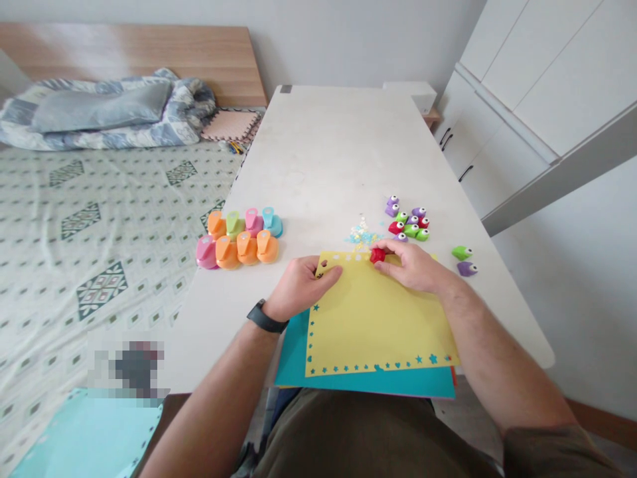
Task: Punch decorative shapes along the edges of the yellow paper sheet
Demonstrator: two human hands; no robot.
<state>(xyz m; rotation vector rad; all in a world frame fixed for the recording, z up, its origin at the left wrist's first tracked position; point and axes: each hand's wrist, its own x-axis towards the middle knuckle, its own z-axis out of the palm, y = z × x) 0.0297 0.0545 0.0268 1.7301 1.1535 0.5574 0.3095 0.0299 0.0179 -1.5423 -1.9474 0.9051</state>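
Note:
A yellow paper sheet (373, 318) with punched star and heart holes along its edges lies on teal sheets (358, 382) at the table's near edge. My left hand (298, 285) pinches the sheet's far left corner, fingers closed on the paper. My right hand (413, 265) is closed on a small red paper punch (377, 255) set on the sheet's far edge. Punched paper bits (363, 234) lie just beyond it.
A group of larger orange, pink, green and blue punches (241, 240) sits left on the white table (338, 146). Several small punches (408, 219) cluster right, with a green (461, 252) and a purple one (466, 268) apart. A bed is left, cabinets right.

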